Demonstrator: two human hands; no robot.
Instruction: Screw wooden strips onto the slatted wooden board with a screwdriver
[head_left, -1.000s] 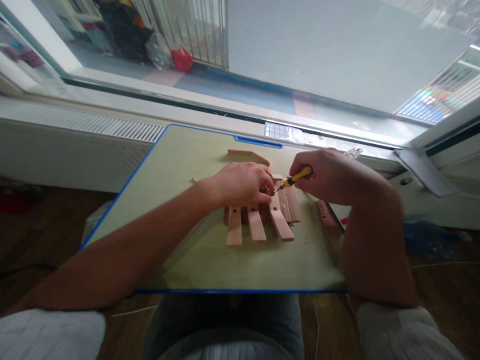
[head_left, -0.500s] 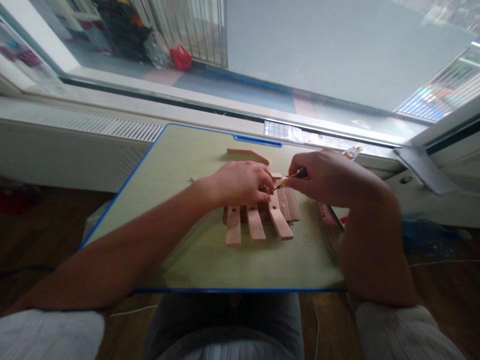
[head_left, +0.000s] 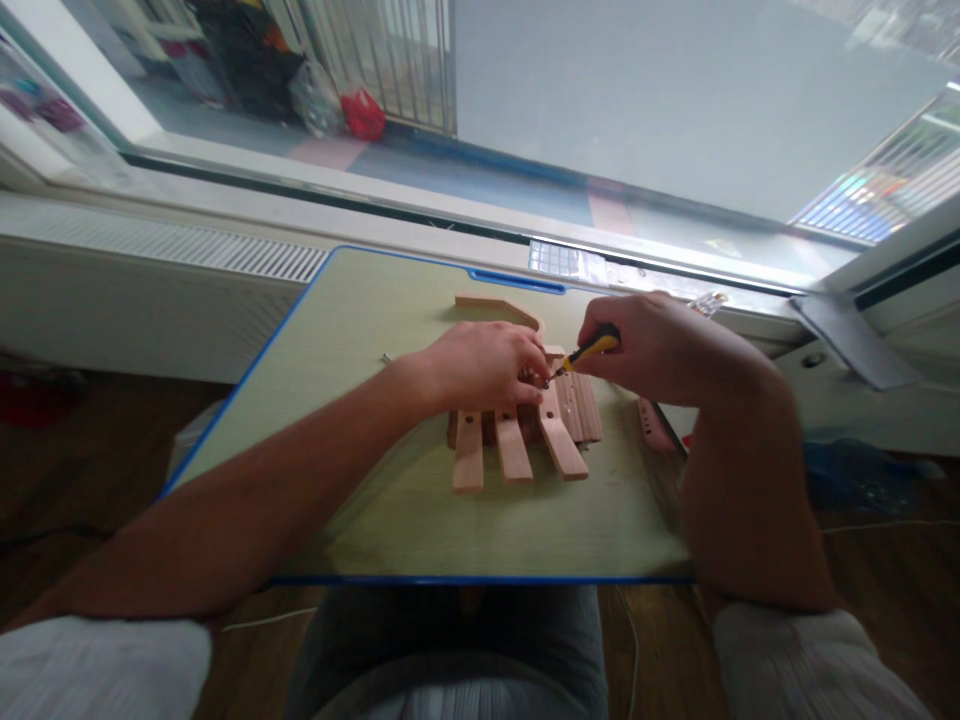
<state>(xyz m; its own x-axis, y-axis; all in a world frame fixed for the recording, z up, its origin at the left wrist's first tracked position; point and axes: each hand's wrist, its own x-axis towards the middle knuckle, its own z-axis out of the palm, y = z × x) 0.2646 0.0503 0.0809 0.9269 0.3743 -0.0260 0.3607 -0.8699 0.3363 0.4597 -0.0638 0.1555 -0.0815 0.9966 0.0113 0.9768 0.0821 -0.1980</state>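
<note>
My right hand (head_left: 652,345) is closed round the yellow and black handle of a screwdriver (head_left: 598,344). The screwdriver slants down to the left, its tip at a small metal part beside my left fingertips. My left hand (head_left: 480,365) lies over a wooden assembly, its curled fingers gripping the work near that tip and covering part of it. Three light wooden slats (head_left: 514,455), each with a dark hole, stick out toward me from a ridged wooden block (head_left: 587,415). Behind my left hand lies an angled wooden strip (head_left: 495,302).
The pale table (head_left: 360,300) has a blue edge and stands against a window sill. A small screw (head_left: 386,358) lies left of my left wrist. A pink strap-like item (head_left: 654,425) is at the table's right side. A clear-handled tool (head_left: 706,303) shows behind my right hand.
My right hand has turned the screwdriver a little, so more of its yellow handle shows. My left hand has kept its place on the wooden assembly.
</note>
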